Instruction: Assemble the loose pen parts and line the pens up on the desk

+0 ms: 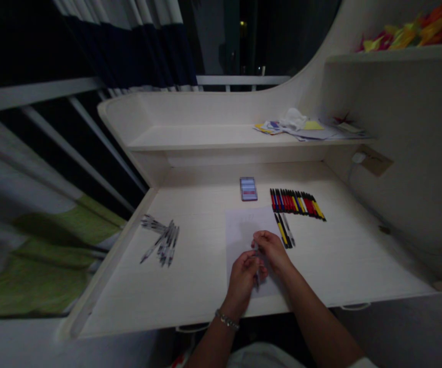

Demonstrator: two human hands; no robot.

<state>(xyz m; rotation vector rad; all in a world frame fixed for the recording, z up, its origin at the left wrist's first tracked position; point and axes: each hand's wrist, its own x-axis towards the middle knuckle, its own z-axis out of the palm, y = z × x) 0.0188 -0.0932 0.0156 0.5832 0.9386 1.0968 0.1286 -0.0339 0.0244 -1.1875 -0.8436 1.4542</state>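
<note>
My left hand [242, 272] and my right hand [272, 249] are close together over a white sheet of paper [238, 222] near the table's front edge. Between them is a slim, clear-looking pen [258, 281], partly hidden by the fingers. The left fingers are curled round its lower part, while the right thumb and fingers pinch its upper end. Just beyond the right hand lie a yellow and black pen [281, 230] and a clear pen [288, 229], side by side with black parts between them.
Several red, yellow, blue and white pens [295, 202] with black ends form a row at the right. A loose pile of clear pens [169, 243] lies at the left. A phone [248, 189] rests behind the paper. Papers [312, 133] sit on the shelf [190, 137].
</note>
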